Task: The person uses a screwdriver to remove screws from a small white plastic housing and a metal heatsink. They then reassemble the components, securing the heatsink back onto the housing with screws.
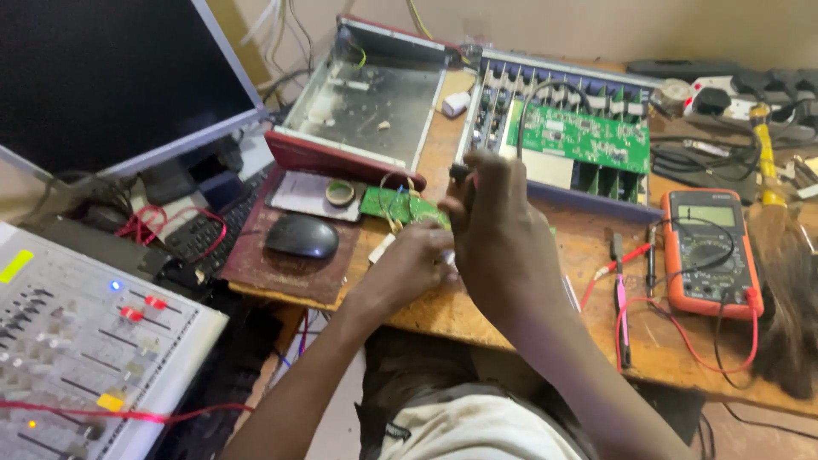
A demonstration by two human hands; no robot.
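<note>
Workbench (545,324) of worn wood fills the scene, a dark monitor (111,77) leaning at its far left above an audio mixer (77,341) with red buttons. Behind the hands lie an emptied metal chassis (375,94) and an opened unit showing a large green circuit board (584,136). An orange multimeter (709,251) rests well to the right, its red lead trailing. A black mouse (301,236) sits on a maroon pad. The right hand (503,234) pinches a slim black tool (460,173) over a small green circuit board (400,206); the left hand (409,268) rests, fingers curled, just beside that board – whether it grips anything cannot be told
</note>
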